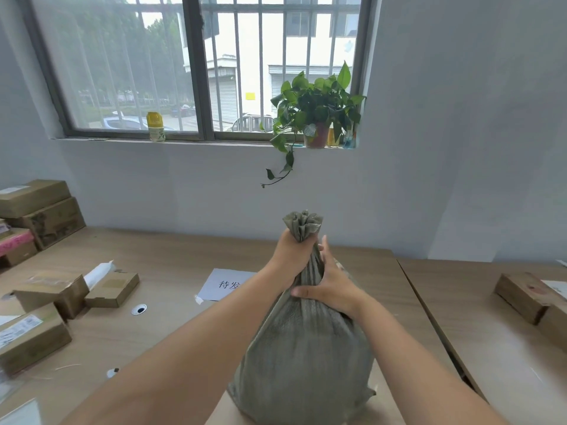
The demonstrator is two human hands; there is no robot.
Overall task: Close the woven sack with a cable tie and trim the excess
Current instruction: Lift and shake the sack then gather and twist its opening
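Note:
A grey-green woven sack [303, 357] stands upright on the wooden table, full and bulging. Its mouth is bunched into a tight neck with a ruffled top [303, 223]. My left hand [290, 256] is clenched around that neck just below the ruffle. My right hand [329, 285] lies lower on the sack's shoulder, fingers spread against the cloth and thumb pressed across the front. No cable tie or cutter shows in view.
Several cardboard boxes [52, 294] sit on the left of the table [171, 265], more stacked at the far left [43, 210]. A white paper sheet [225, 283] lies behind the sack. Another box [521, 296] rests on the right-hand table. A potted plant [316, 118] stands on the sill.

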